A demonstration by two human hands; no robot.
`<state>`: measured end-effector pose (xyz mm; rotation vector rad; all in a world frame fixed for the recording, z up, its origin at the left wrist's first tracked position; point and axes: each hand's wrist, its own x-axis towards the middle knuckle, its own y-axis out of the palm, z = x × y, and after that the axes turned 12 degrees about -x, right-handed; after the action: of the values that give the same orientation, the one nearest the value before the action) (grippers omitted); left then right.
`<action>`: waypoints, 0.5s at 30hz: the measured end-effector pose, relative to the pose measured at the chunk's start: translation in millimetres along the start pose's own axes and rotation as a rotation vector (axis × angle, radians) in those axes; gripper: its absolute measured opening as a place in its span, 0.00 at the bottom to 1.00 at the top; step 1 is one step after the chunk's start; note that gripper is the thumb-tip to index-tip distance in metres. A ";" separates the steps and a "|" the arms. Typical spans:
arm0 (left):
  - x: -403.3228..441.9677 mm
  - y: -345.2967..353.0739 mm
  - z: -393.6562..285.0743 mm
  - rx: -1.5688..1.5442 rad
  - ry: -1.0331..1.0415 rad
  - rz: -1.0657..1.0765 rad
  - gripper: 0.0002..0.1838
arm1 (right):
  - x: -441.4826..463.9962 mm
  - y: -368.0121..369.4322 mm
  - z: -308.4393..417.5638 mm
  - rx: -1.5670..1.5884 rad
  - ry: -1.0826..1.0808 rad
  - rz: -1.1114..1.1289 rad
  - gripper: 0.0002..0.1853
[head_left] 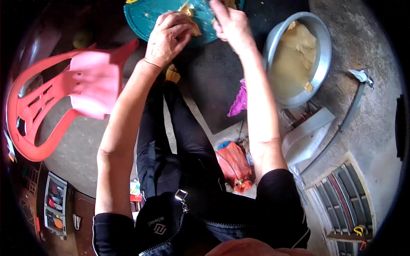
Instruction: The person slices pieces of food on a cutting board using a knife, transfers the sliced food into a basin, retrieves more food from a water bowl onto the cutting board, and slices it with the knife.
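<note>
At the top of the view lies a teal round board (145, 21) with pale yellow pieces (194, 27) on it. Bent fingers of my left hand (168, 36) rest over the board, against one of these pieces; what lies under the fingertips is hidden. My right hand (232, 25) is over the board's right part, its fingers wrapped round something cut off by the top edge and too unclear to name. Right of my right forearm stands a metal basin (322, 64) with cloudy liquid and large yellowish pieces (301, 40).
A pink plastic chair (94, 81) stands at the left. Beside my right forearm hangs a purple cloth (239, 100). Below are a red bag (234, 160) and a white slab (309, 134). A tap with a dark hose (352, 111) is at the right.
</note>
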<state>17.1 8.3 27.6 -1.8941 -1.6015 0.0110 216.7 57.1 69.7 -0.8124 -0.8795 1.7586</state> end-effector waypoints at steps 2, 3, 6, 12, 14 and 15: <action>-1.0 3.9 -3.6 -0.190 -0.216 -0.159 0.17 | -3.0 -17.9 11.2 0.552 0.414 0.142 0.19; 1.5 6.5 -2.6 0.012 -0.219 -0.224 0.19 | -7.7 -24.4 18.5 0.863 0.410 0.120 0.25; 11.0 9.4 -17.4 0.257 -0.341 -0.209 0.21 | -25.6 -30.3 27.8 0.935 0.379 0.123 0.25; 14.5 -4.7 -19.8 -0.435 -0.532 -0.316 0.11 | -47.0 -21.5 24.1 0.950 0.434 0.016 0.26; 21.2 -38.0 -29.7 -0.613 -0.600 -0.457 0.06 | -52.0 -18.9 24.1 1.002 0.471 0.161 0.26; 18.8 -53.5 -23.8 -0.641 -0.599 -0.537 0.06 | -54.5 -16.1 22.6 0.975 0.457 0.306 0.27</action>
<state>-15.6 16.2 79.1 -1.9328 -2.7498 -0.2037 221.9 5.6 102.2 -0.6358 0.4319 1.8494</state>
